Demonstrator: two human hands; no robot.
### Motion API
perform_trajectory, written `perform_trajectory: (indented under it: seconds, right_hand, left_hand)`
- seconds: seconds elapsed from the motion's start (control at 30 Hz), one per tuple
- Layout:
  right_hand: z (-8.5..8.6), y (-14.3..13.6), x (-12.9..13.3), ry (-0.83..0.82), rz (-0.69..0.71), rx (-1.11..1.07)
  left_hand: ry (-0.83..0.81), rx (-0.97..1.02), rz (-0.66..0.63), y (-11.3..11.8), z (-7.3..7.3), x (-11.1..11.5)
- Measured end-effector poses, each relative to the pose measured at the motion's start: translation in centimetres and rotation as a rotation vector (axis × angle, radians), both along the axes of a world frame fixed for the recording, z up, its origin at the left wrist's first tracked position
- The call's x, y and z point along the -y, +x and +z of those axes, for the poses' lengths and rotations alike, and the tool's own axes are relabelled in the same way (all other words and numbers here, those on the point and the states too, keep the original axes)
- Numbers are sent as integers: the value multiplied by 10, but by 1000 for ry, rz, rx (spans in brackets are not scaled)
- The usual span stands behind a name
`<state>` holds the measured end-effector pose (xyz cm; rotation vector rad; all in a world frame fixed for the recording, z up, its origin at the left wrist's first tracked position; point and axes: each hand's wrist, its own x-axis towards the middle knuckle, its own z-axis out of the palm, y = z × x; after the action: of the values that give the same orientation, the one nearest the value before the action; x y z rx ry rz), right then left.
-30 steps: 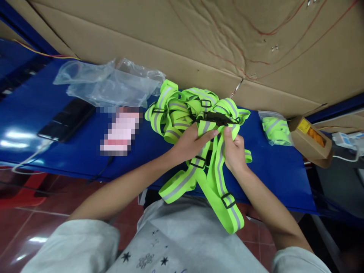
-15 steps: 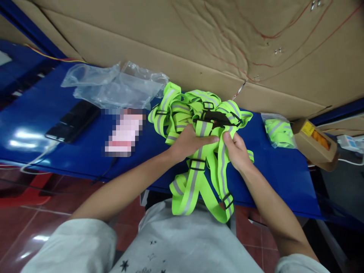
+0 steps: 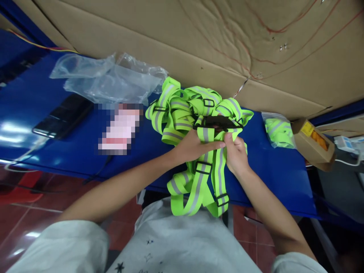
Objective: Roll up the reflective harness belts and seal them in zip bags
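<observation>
Between my hands is a neon-green reflective harness with grey stripes and black slide buckles. Its lower straps hang in loops over the table's front edge. My left hand grips the straps on the left, its thumb reaching across toward the right strap. Closed around the right strap is my right hand, thumb on top. A black piece of the harness lies just above my fingers. Behind it, more green straps are heaped on the blue table; where the held harness ends and the heap begins is hard to tell.
Clear plastic bags lie at the back left, near a black phone with a white cable and a pixelated pink item. On the right are a bagged green strap bundle and a cardboard box. A cardboard wall stands behind.
My hands have drawn the two straps closer together, and the hanging loops have narrowed. The left thumb now reaches the right strap. The camera view has shifted slightly.
</observation>
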<state>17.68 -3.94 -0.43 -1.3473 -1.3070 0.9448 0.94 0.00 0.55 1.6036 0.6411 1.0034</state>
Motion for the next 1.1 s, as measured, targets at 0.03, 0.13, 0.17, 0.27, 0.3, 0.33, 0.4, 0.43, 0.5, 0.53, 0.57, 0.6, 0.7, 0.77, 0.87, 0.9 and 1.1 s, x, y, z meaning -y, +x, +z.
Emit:
perform_trajectory:
  seconds: [0.03,0.13,0.17,0.27,0.3,0.33,0.4,0.43,0.5,0.53,0.57,0.6,0.7,0.77,0.87,0.9,1.1]
  right_hand:
    - [0,0,0,64,13,93]
    - [4,6,-3,174,132,292]
    - [7,11,-4,169,195,331]
    - [26,34,-7,98,377,423]
    - [35,43,-8,93,395,449]
    - [45,50,-8,120,361,487]
    - [69,57,-7,268,183,569]
    - [81,56,-6,348,134,619]
    - [102,47,-6,421,217,726]
    - [111,40,-6,407,326,777]
    - [118,32,-8,372,422,812]
    - [122,25,-9,347,474,827]
    - [127,11,-15,319,417,807]
    - [127,10,-17,329,324,791]
    - [128,15,-18,328,250,767]
    - [129,16,-19,312,247,747]
    - [120,21,-29,98,333,497]
  left_hand:
    - [-10,6,-46,-1,1,0]
    - [-34,4,-82,-2,2,0]
    - [-33,14,-77,-2,1,0]
    - [-89,84,-61,-2,-4,2]
    - [-161,96,-76,-3,-6,2]
    - [-255,97,-100,-3,-8,2]
    - [-409,83,-175,-3,-8,1]
    - [-424,79,-206,-3,-6,-1]
    - [-319,70,-225,-3,1,-5]
    - [-238,59,-223,-3,7,-7]
    - [-169,43,-220,-3,14,-8]
    - [-128,30,-219,-3,21,-9]
    - [-239,52,-292,-4,40,-7]
    - [-419,121,-382,-3,44,-3]
    - [-598,196,-466,1,40,0]
    - [-619,200,-491,3,36,1]
    - [-420,129,-617,4,29,1]
